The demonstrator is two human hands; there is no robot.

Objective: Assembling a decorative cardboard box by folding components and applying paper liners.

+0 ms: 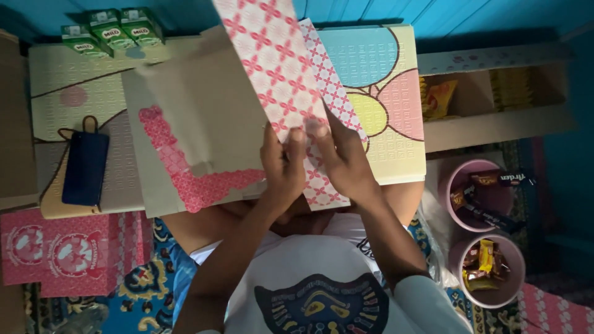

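Over the low pastel table (396, 158), seen from the head camera, both hands meet on a flat cardboard box blank (272, 68) with a red-and-white lattice print. The left hand (281, 167) and the right hand (340, 158) each pinch the printed panel near its lower edge, thumbs on top, fingers curled beneath, so both grips are closed on the card. To fold cleanly, the thumbs would do best pressing right along the crease, with the panels kept square. The blank is stiff and partly unfolded: its brown inner side (198, 117) lies open to the left, edged with a scalloped pink border. It rests tilted across the table and the person's lap, well apart from the three green drink cartons (111, 31).
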